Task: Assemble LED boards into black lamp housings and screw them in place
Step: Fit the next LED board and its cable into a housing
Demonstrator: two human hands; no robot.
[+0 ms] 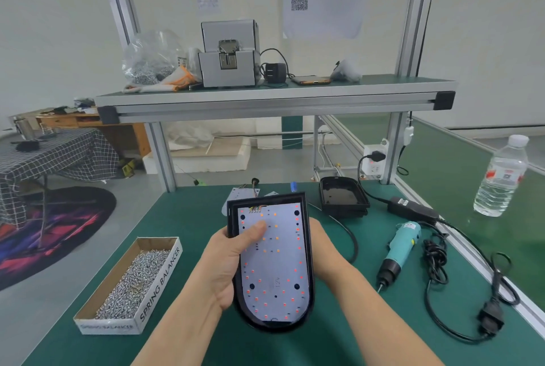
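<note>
The black housing (308, 250) is up off the table (203, 218) in the middle of the frame, held between both hands. The white board (274, 265) lies inside it, with its wires at the top end. The left hand (225, 262) grasps the housing's left edge, thumb (256, 230) pressed flat on the board's upper left, while the fingers go underneath, out of sight. The right hand (323, 243) props the right edge from behind, and we cannot tell whether its fingers are clenched or loose.

We read this as the seating step: the board is in, with no screws that we can make out. Next, we reckon, comes fastening. That calls for a screw from the box (129, 283) at lower left and the teal screwdriver (399, 249) lying at right, so one hand must let go. More housings (343, 197) wait stacked beyond.
</note>
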